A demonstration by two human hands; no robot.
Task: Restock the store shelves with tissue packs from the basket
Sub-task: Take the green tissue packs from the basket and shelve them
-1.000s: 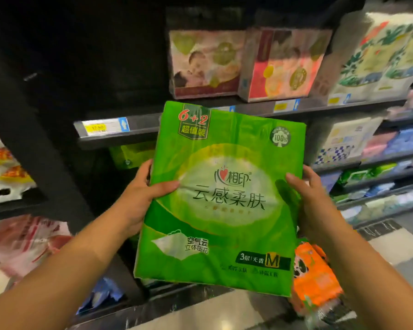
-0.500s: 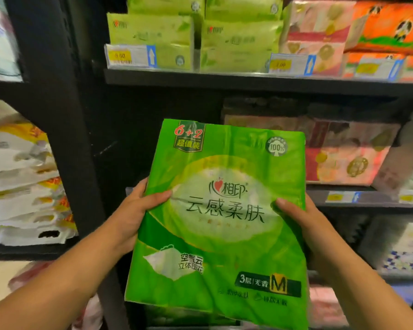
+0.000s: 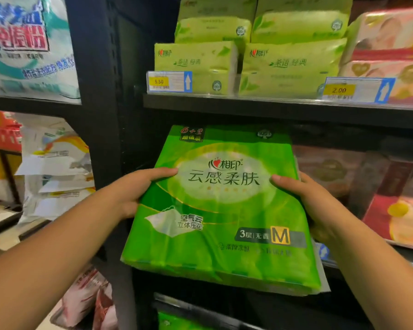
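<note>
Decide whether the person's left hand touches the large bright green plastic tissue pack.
Touching. The head view shows the left hand gripping the green tissue pack, thumb pressed on its front.

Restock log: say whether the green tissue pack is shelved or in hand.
In hand, not yet shelved: left hand and right hand grip the green tissue pack by its sides.

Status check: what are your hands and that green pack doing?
Left hand and right hand grip green tissue pack by its sides. Pack tilted before dark shelf opening, not yet shelved. Pink packs close on its right.
</note>
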